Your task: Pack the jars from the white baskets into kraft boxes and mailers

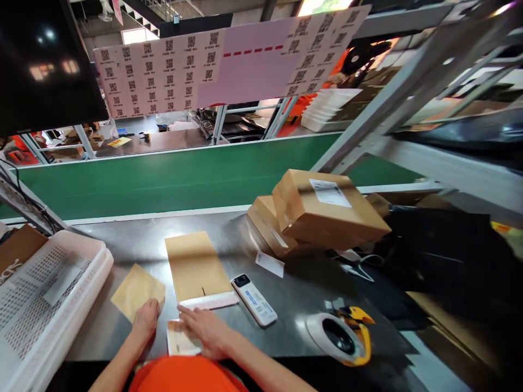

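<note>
My left hand is closed at the near right corner of a flat tan square packet, its fingers on that edge. With fingers stretched out, my right hand lies across the near edge of a brown paper mailer. The mailer lies flat, and a white bubble-textured strip shows along its near end. A small white and tan packet is partly under my right hand. To the right of the mailer rests a white phone, back side up.
A tape dispenser stands at the front right. Cardboard boxes are stacked behind it, near a paper slip. White perforated baskets line the left. A green belt runs behind the metal table, below a QR-code board.
</note>
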